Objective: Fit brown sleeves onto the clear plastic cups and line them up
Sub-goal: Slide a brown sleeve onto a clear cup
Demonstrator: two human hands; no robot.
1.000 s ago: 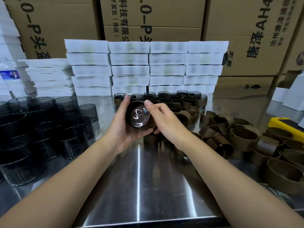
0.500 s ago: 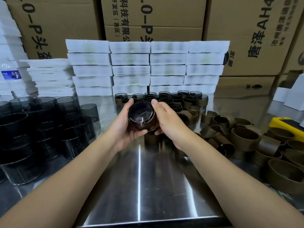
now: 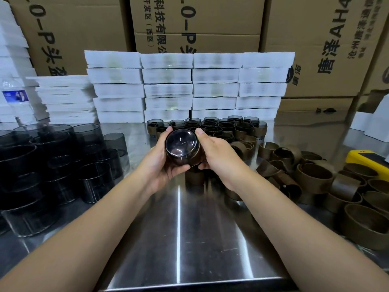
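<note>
A clear smoky plastic cup [image 3: 181,145] is held above the steel table between both hands, its round base turned toward me and a brown sleeve round its wall. My left hand [image 3: 160,161] grips its left side and my right hand [image 3: 219,157] grips its right side. Behind them several sleeved cups [image 3: 229,127] stand in rows. Bare cups [image 3: 63,157] crowd the left of the table. Loose brown sleeves [image 3: 311,175] lie heaped on the right.
Stacks of white flat packs [image 3: 189,85] and large cardboard boxes [image 3: 197,24] wall off the back. A yellow device [image 3: 368,160] lies at the right edge. A water bottle [image 3: 15,100] stands far left. The steel table [image 3: 179,239] stretches toward me.
The cup has tilted between my hands, and both hands shifted slightly round it, staying in the same place above the table.
</note>
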